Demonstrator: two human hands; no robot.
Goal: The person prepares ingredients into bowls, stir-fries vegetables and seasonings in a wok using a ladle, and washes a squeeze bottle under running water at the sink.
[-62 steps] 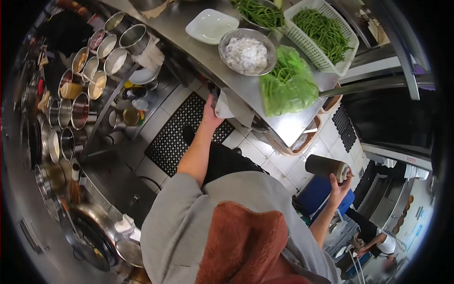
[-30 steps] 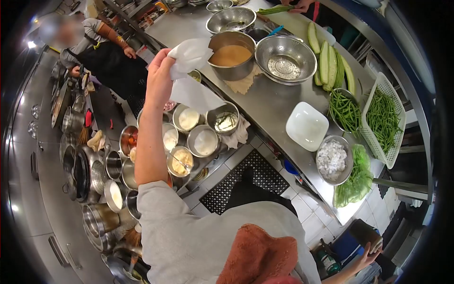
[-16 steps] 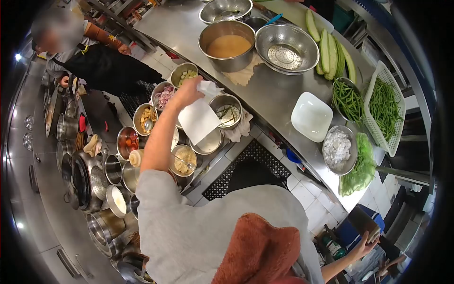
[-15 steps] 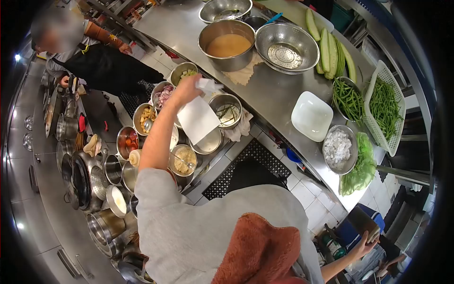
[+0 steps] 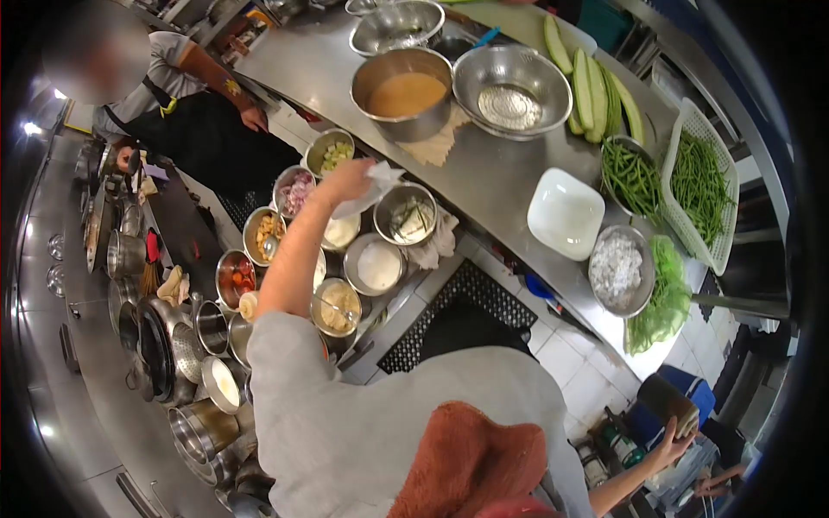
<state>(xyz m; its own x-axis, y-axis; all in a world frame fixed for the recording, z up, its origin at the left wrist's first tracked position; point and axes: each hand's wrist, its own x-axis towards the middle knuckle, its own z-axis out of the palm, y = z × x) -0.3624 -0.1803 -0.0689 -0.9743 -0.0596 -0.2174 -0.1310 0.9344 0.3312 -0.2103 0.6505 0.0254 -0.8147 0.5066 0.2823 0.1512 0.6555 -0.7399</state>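
My left hand (image 5: 347, 181) reaches out over a group of metal pots and is closed on a thin white sheet (image 5: 382, 175), paper or cloth; I cannot tell which. Below the sheet sit a pot of white powder or grains (image 5: 378, 265), a pot with green strips on something white (image 5: 413, 216), and a pot of chopped green pieces (image 5: 333, 155). Chopped reddish-purple pieces (image 5: 295, 192) fill a pot beside my wrist. At the lower right, my right hand (image 5: 669, 447) grips a dark box-like container (image 5: 663, 406); its far side is hidden.
On the steel counter (image 5: 509, 177) stand a pot of brown liquid (image 5: 406, 93), a perforated bowl (image 5: 511, 91), a white dish (image 5: 566, 214), green beans (image 5: 635, 177) and a bowl of white lumps (image 5: 615, 268). A co-worker in a black apron (image 5: 194, 138) stands at upper left.
The white sheet, spread wide over the pots before, now shows smaller and bunched near my left hand, uncovering pots beneath. My right hand still holds the container. The co-worker's arm has shifted.
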